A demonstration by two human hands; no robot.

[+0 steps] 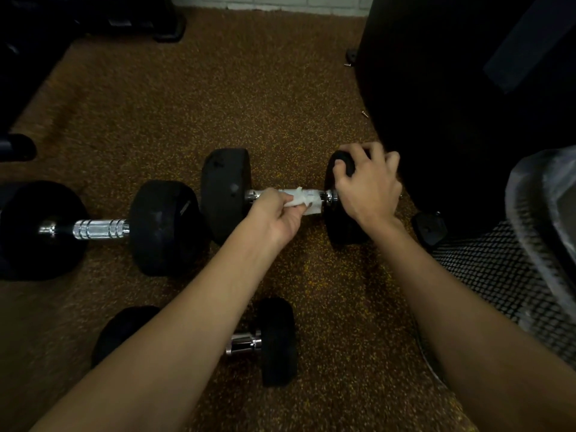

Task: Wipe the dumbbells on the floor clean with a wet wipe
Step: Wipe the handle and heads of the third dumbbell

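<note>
Three black dumbbells with chrome handles lie on the speckled brown floor. My left hand [276,215] pinches a white wet wipe [304,199] wrapped over the chrome handle of the middle dumbbell [226,194]. My right hand [366,185] grips the top of that dumbbell's right head, fingers curled over it. A second dumbbell [99,229] lies to the left, its handle bare. A smaller third dumbbell [276,341] lies nearer me, partly hidden under my left forearm.
A large black object [467,88] stands close on the right, behind the gripped head. A mesh-covered item with clear plastic [530,260] sits at the right edge. Dark equipment [93,17] fills the far left corner. Small screws [364,113] lie on the floor.
</note>
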